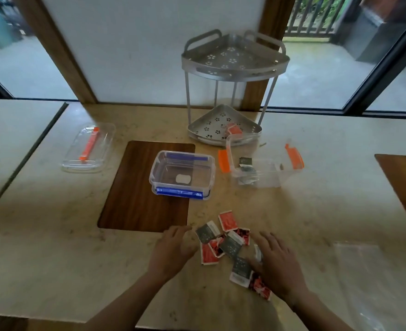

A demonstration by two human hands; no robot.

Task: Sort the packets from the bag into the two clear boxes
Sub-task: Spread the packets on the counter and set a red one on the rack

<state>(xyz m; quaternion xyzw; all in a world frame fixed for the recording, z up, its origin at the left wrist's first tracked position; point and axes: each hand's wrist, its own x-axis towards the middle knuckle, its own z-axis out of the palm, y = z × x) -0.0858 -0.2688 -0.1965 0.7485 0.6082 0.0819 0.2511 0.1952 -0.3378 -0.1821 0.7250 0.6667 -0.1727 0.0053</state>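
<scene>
Several red packets (228, 220) and dark grey packets (207, 231) lie loose on the counter in front of me. My left hand (173, 252) rests flat just left of the pile, fingers apart, holding nothing. My right hand (277, 261) lies spread over the pile's right side, partly covering a grey packet (240, 271) and a red one (260, 286). Behind stand a clear box with blue clips (182, 174), which holds only a white label, and a clear box with orange clips (264, 164) with a few dark packets inside.
A clear lid with an orange strip (89, 147) lies at the far left. A metal two-tier corner rack (230, 91) stands at the back, a red packet on its lower tray. A dark wooden inset (135, 201) sits under the blue-clip box. A clear plastic bag (364, 266) lies right.
</scene>
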